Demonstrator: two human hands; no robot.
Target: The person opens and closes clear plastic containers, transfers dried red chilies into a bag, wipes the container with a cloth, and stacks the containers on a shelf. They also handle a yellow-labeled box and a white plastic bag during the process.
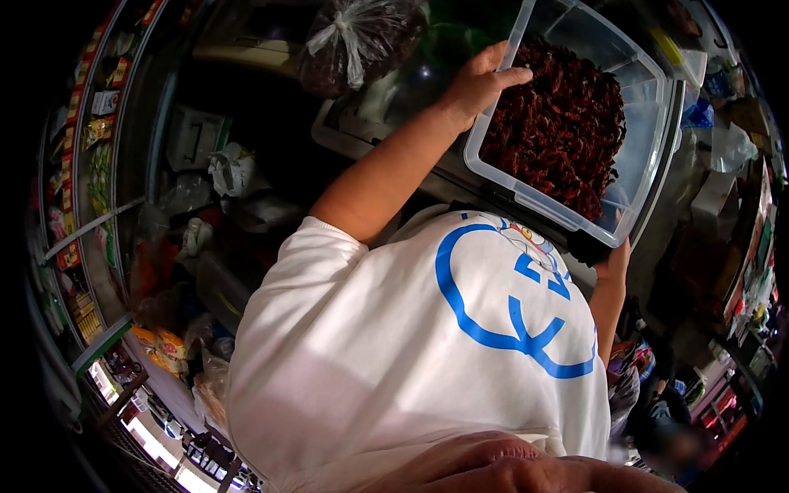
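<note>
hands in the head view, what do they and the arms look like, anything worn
No gloves, rings or watch show. The left hand is on an arm bare up to a short white sleeve of a T-shirt with a blue print. The right hand, mostly hidden by the bin, has a bare forearm too.

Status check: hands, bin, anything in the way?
Left hand: grip closed over left rim of clear bin. Right hand under its near corner, grip hidden. Bin holds dried red chillies. Tied plastic bag close on its left.
</note>
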